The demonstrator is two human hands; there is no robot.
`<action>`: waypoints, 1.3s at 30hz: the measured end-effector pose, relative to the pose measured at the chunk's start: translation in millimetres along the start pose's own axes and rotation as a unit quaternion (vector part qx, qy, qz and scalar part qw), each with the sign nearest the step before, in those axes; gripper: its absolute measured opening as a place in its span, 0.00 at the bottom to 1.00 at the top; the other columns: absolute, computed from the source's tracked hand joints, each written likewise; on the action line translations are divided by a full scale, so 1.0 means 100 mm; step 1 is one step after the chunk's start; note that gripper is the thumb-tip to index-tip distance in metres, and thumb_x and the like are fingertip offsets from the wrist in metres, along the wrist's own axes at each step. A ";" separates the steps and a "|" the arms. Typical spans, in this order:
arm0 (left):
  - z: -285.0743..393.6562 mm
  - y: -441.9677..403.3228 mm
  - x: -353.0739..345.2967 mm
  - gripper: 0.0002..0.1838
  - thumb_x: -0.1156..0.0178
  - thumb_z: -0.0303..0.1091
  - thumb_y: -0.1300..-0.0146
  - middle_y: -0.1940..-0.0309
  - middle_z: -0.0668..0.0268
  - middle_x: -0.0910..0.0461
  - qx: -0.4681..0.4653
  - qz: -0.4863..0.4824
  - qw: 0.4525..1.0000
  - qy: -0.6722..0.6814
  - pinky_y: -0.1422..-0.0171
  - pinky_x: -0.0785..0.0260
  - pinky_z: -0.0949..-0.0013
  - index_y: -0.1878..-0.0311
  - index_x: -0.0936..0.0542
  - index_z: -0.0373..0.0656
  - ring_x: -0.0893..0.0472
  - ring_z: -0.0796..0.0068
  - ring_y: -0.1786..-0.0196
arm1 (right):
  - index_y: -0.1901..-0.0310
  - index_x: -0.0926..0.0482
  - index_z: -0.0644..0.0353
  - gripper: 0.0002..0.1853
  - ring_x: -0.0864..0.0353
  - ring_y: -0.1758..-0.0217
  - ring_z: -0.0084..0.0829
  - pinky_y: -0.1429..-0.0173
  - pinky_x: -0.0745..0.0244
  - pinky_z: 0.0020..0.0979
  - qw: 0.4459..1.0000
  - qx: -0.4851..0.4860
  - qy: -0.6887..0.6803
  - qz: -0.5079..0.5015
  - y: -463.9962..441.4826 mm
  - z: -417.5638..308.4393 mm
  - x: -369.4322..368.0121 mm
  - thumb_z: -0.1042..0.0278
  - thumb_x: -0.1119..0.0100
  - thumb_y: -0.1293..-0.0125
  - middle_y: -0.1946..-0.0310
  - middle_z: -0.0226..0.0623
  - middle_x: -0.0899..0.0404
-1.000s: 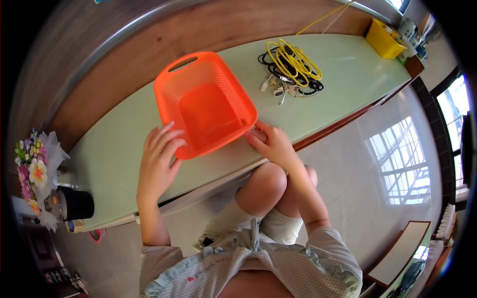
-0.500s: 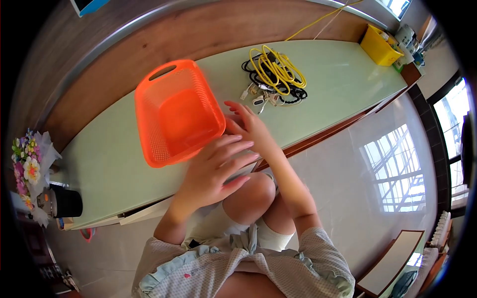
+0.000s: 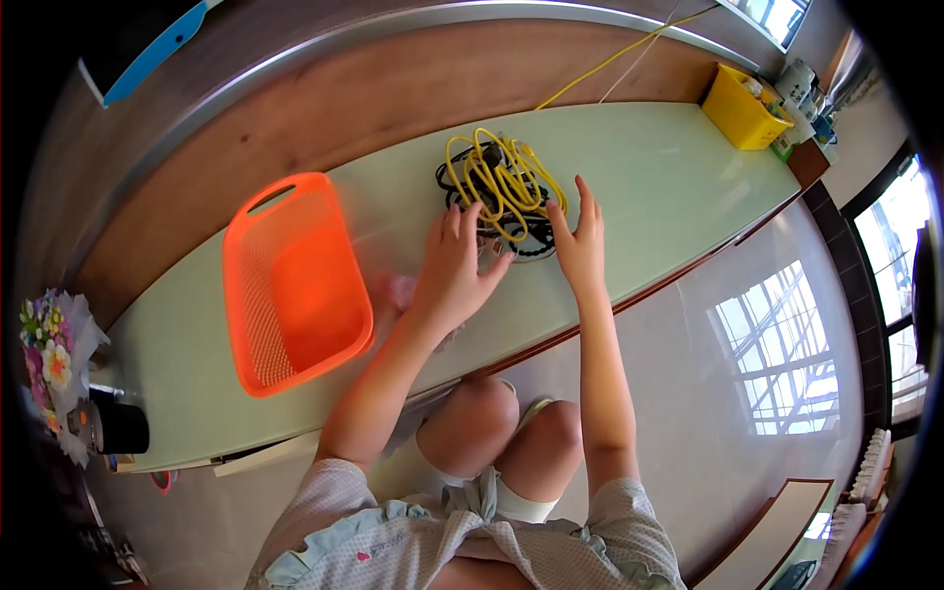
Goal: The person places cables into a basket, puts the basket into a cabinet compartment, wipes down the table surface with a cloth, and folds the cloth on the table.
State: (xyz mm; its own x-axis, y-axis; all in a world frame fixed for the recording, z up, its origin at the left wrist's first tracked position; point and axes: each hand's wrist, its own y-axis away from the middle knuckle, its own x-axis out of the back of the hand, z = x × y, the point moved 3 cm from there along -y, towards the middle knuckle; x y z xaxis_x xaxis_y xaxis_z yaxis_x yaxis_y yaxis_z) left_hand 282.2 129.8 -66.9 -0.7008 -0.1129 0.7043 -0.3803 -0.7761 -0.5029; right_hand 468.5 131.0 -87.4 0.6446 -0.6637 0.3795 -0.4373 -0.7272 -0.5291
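A tangled pile of cables lies on the pale green tabletop, with a coiled yellow cable (image 3: 511, 187) on top and black cables (image 3: 449, 187) beneath it. My left hand (image 3: 457, 265) is at the pile's near left side, fingers apart. On the pile's right, my right hand (image 3: 582, 236) has its thumb and fingers spread beside the cables. Whether any fingertip touches them I cannot tell. Left of my left hand stands an orange plastic basket (image 3: 295, 285) with mesh sides and nothing in it.
The long table (image 3: 649, 167) runs along a wooden panel (image 3: 374, 118). A yellow bin (image 3: 739, 110) filled with items stands at its far right end. Flowers (image 3: 57, 354) and a black container (image 3: 120, 425) are at the left end. My knees (image 3: 472, 423) are below the front edge.
Both hands have moved from beside the basket to either side of the cable pile and spread apart. My view has shifted, so the basket and cables appear lower and further left.
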 end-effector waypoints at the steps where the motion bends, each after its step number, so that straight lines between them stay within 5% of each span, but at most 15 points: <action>1: -0.04 -0.05 -0.05 0.35 0.37 0.39 0.42 0.41 0.42 0.35 0.026 -0.001 1.000 -0.002 0.34 0.41 0.51 0.35 0.40 0.38 0.36 0.43 0.37 | 0.37 0.32 0.58 0.28 0.30 0.41 0.48 0.40 0.34 0.40 0.999 -0.044 0.004 -0.023 -0.02 0.09 -0.03 0.55 0.43 0.36 0.45 0.51 0.29; 2: -0.05 -0.06 -0.08 0.34 0.38 0.39 0.41 0.43 0.45 0.33 0.023 0.028 0.999 -0.005 0.35 0.41 0.52 0.36 0.39 0.37 0.34 0.47 0.40 | 0.36 0.34 0.57 0.32 0.28 0.43 0.49 0.42 0.32 0.39 0.998 -0.049 0.002 -0.034 -0.05 0.16 -0.08 0.47 0.45 0.36 0.46 0.53 0.29; 5: -0.02 -0.10 -0.08 0.34 0.38 0.39 0.41 0.44 0.48 0.31 0.030 0.016 0.999 0.001 0.35 0.41 0.54 0.36 0.40 0.38 0.34 0.48 0.40 | 0.36 0.34 0.58 0.33 0.23 0.49 0.47 0.46 0.28 0.39 0.985 -0.099 0.027 -0.141 -0.14 0.02 -0.13 0.46 0.44 0.37 0.47 0.52 0.28; 10: -0.16 -0.12 -0.14 0.25 0.37 0.40 0.42 0.48 0.54 0.25 -0.002 0.024 0.999 0.040 0.36 0.41 0.52 0.45 0.28 0.38 0.34 0.47 0.41 | 0.53 0.20 0.61 0.19 0.19 0.64 0.42 0.57 0.25 0.38 0.993 -0.032 0.084 -0.076 -0.10 -0.04 -0.24 0.57 0.39 0.42 0.58 0.44 0.23; 15: -0.13 -0.14 -0.15 0.21 0.36 0.39 0.43 0.54 0.56 0.22 0.014 0.024 0.993 0.113 0.36 0.41 0.52 0.49 0.23 0.38 0.33 0.46 0.42 | 0.53 0.21 0.63 0.15 0.20 0.66 0.40 0.62 0.24 0.33 0.999 -0.005 0.010 -0.038 -0.01 -0.21 -0.14 0.69 0.41 0.43 0.59 0.42 0.23; 19: 0.01 -0.18 -0.02 0.17 0.37 0.32 0.42 0.49 0.54 0.23 0.027 0.013 0.979 0.203 0.39 0.36 0.65 0.50 0.22 0.37 0.27 0.60 0.42 | 0.51 0.23 0.67 0.16 0.21 0.68 0.33 0.64 0.26 0.28 0.998 -0.024 -0.035 -0.053 0.07 -0.28 -0.06 0.75 0.43 0.42 0.60 0.41 0.24; 25: 0.08 -0.12 0.11 0.11 0.36 0.29 0.46 0.55 0.56 0.21 0.028 0.110 0.959 0.259 0.47 0.31 0.62 0.60 0.22 0.37 0.22 0.57 0.52 | 0.49 0.25 0.74 0.14 0.21 0.61 0.21 0.64 0.28 0.20 0.951 -0.070 -0.299 -0.024 0.26 -0.34 -0.05 0.82 0.47 0.37 0.59 0.36 0.26; 39: 0.31 0.28 0.38 0.29 0.40 0.23 0.44 0.48 0.53 0.30 0.014 0.033 0.943 0.330 0.47 0.28 0.66 0.38 0.35 0.33 0.24 0.61 0.50 | 0.47 0.26 0.70 0.15 0.27 0.51 0.23 0.45 0.29 0.25 0.945 -0.099 -0.312 0.019 0.72 -0.76 0.17 0.81 0.47 0.36 0.54 0.36 0.24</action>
State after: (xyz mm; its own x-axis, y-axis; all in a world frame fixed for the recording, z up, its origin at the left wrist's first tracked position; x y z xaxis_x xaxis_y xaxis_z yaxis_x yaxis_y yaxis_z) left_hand 263.8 84.0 -38.7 -0.9491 0.2418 0.2017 -0.3128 -0.7980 -0.5151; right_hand 400.6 54.1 -61.0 0.8434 -0.5019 -0.1916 -0.5362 -0.7642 -0.3584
